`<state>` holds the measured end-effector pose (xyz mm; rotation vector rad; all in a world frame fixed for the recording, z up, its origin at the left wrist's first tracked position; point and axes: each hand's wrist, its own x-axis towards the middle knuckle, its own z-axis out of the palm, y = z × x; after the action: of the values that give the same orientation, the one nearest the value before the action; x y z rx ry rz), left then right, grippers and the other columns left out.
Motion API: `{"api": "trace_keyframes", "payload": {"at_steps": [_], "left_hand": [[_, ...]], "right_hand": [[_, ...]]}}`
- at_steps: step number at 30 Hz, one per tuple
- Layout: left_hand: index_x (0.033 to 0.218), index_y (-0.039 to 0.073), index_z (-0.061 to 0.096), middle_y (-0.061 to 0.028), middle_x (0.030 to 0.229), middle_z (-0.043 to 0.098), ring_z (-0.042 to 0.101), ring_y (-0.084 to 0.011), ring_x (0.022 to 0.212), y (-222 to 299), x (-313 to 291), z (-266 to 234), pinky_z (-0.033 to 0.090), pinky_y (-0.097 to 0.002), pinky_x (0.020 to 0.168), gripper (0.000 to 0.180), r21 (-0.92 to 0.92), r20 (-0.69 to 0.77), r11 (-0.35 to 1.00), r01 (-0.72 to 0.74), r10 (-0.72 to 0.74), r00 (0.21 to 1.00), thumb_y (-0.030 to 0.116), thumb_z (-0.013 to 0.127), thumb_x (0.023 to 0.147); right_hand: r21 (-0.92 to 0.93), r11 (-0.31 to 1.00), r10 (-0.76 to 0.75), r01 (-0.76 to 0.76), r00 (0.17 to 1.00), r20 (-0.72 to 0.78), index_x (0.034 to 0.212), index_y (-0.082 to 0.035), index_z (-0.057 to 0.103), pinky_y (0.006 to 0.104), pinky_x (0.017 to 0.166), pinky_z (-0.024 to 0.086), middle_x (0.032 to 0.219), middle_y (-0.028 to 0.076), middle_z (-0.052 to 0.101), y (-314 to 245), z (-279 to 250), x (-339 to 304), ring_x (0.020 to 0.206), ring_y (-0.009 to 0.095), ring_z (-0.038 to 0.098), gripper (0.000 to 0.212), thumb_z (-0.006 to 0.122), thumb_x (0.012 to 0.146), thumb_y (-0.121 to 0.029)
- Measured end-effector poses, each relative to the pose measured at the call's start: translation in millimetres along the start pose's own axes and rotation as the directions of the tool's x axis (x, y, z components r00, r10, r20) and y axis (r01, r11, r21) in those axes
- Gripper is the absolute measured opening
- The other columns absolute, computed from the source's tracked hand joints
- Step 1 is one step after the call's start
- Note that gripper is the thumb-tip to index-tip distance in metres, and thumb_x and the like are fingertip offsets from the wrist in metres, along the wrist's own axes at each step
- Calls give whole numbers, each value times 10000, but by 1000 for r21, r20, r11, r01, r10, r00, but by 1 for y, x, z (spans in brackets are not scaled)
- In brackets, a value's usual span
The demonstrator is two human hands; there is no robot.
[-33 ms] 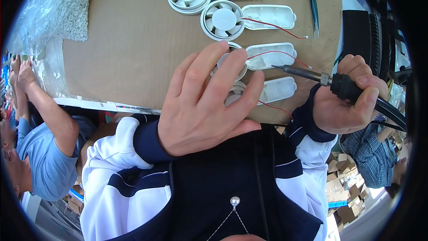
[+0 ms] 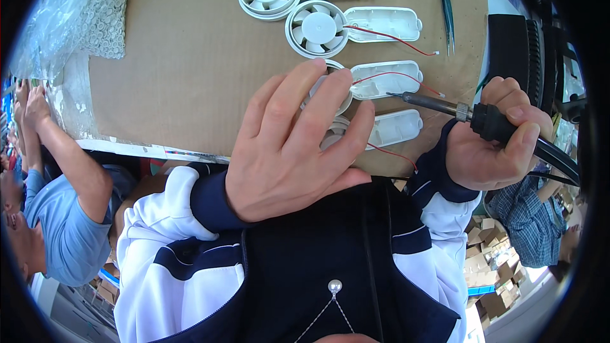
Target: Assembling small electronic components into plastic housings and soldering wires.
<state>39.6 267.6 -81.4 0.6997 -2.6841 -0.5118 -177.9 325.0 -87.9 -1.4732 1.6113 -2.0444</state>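
Nothing I can pick out has moved since the earlier frame; both hands and the iron sit the same. Left hand (image 2: 289, 143) is spread wide, palm down, fingertips over the ring of the white fan unit (image 2: 386, 76) I'm on. Can't tell how firmly they press, they hide the ring. Right hand (image 2: 492, 146) is wrapped round the soldering iron (image 2: 486, 122) by its black grip. That unit lies on the bench (image 2: 190, 76), handle shell open side up, between the unit beyond it and the nearest one (image 2: 397, 128).

Iron tip is by the shell's near edge; can't tell from this angle if it touches. For a clean job I'd keep the tip off the plastic wall, since it would likely melt. Red lead (image 2: 397, 73) runs through the shell, its white connector (image 2: 441, 95) just beside the iron's shaft. I'd tuck that clear first. Brace the ring from the left, thumb and index well off the metal. Bring the tip in low, touch briefly, lift straight out. Don't drag it across the lead.
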Motion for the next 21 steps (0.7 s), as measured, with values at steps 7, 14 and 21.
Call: {"api": "trace_keyframes", "payload": {"at_steps": [7, 14, 21], "left_hand": [[1107, 102, 695, -167, 1303, 479, 454, -345, 1207, -1, -1, 5, 419, -396, 999, 495, 53, -41, 997, -51, 53, 998, 517, 633, 843], [1107, 60, 685, -146, 1299, 479, 468, -321, 1183, -1, 4, 7, 430, -401, 951, 556, 112, -29, 992, -49, 53, 998, 555, 575, 877], [1100, 35, 683, -126, 1287, 483, 472, -304, 1164, -3, 4, 10, 434, -403, 910, 566, 184, -26, 979, -86, 92, 995, 547, 554, 896]], "right_hand": [[39, 999, -2, 2, 1000, 5, 832, -58, 482, 279, 525, 288, 697, 47, 499, 5, -4, -3, 533, 125, 339, 137, 414, 856, -175], [-23, 1000, -21, 21, 1000, 23, 844, -54, 481, 273, 534, 301, 712, 49, 505, 7, 1, -5, 537, 121, 348, 117, 437, 837, -162], [-47, 998, -36, 37, 999, 16, 852, -48, 479, 270, 520, 301, 681, 46, 488, 6, 5, -6, 517, 114, 336, 106, 445, 813, -141]]}}
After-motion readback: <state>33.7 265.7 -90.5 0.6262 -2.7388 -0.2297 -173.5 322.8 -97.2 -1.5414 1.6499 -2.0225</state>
